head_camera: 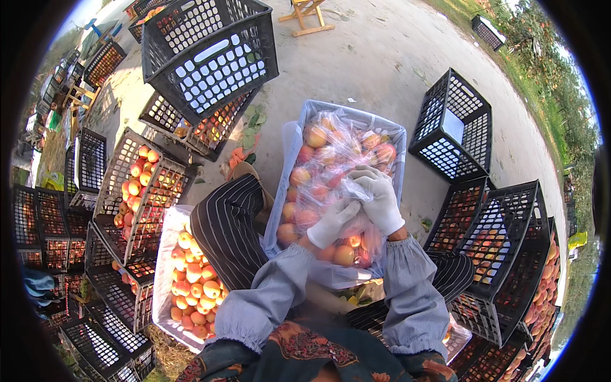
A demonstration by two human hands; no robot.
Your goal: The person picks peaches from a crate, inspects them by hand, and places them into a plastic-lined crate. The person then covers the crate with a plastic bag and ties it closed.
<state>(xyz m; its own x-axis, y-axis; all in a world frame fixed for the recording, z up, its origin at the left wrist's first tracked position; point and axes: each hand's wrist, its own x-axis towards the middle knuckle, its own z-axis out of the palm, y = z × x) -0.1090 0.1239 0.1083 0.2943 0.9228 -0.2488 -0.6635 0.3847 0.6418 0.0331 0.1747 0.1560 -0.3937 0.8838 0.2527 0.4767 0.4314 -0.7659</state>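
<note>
Before me stands a crate (402, 143) lined with pale plastic and filled with red and yellow apples (300, 175). Clear plastic film (329, 164) lies over the fruit in loose folds. My left hand (333, 222), in a white glove, grips a bunched part of the film near the crate's middle. Beside it and slightly farther out, my right hand (379, 198), gloved too, pinches the gathered film (359, 187). The two hands nearly touch. Some fingertips are hidden in the folds.
A lined crate of apples (195, 286) stands by my left knee. Black crates (210, 62) are stacked at the front left, more with apples (126, 210) farther left. On the right are an upright black crate (453, 126) and stacked crates (501, 243). A wooden stool (308, 16) stands ahead.
</note>
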